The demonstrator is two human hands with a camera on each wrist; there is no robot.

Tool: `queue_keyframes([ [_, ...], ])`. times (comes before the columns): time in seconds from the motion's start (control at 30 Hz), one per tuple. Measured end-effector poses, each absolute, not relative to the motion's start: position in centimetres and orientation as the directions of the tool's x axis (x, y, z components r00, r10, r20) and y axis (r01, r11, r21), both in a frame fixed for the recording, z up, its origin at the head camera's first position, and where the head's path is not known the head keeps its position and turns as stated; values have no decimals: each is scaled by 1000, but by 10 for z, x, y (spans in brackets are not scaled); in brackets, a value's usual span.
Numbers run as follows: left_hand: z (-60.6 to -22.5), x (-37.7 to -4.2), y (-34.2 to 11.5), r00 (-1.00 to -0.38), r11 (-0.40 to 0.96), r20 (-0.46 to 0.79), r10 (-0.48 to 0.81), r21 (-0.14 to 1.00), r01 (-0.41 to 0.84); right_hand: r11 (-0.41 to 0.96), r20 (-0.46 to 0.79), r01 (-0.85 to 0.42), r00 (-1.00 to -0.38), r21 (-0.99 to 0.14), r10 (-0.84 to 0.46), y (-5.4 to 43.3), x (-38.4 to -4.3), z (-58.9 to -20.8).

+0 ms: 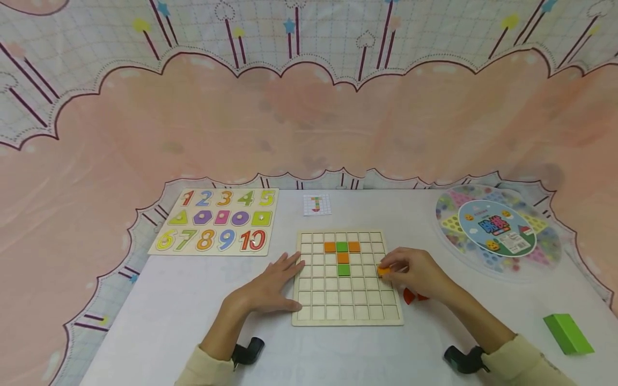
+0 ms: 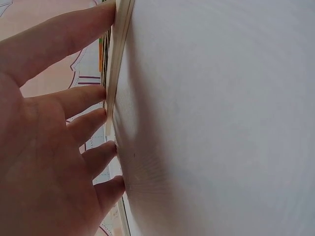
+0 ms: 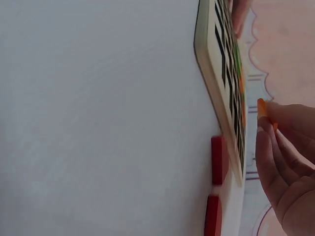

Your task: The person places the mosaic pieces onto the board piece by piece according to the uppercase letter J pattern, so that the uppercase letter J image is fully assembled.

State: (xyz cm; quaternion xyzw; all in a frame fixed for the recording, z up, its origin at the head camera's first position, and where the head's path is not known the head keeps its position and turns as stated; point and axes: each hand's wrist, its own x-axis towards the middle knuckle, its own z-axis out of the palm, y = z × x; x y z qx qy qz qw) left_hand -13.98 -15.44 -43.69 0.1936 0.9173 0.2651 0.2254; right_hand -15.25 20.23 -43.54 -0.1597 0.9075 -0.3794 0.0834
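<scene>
Head view: the left hand (image 1: 270, 284) has its fingers spread, grasping nothing, tips touching the left edge of a gridded wooden board (image 1: 317, 298) mid-worktop. The right hand (image 1: 420, 272) reaches in palm down, its fingers pinching an orange piece (image 1: 383, 271) just above the board's right edge. Red pieces (image 1: 409, 296) lie beside that edge. Bare worktop (image 1: 159, 321) separates board from green block (image 1: 568, 334) near the worktop's right edge.
</scene>
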Motion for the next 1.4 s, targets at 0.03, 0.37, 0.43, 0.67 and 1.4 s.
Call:
queue_keyframes([
  [0.03, -437, -140, -154, -824, 785, -310, 474, 573, 236, 655, -31, -226, -934, -721, -356, 199, -153, -435],
  [0.37, -436, -140, -155, -825, 784, -307, 474, 573, 237, 596, -27, -244, -913, -765, -408, 169, -158, -435],
  [0.43, -436, -139, -155, -825, 785, -307, 475, 571, 240, 590, -24, -251, -908, -767, -417, 165, -159, -435],
  [0.67, -439, -142, -153, -829, 794, -315, 463, 562, 230, 566, -15, -296, -877, -769, -480, 149, -163, -438],
  [1.4, -433, -142, -153, -824, 792, -322, 467, 566, 228, 638, -85, -280, -874, -717, -478, 128, -161, -445],
])
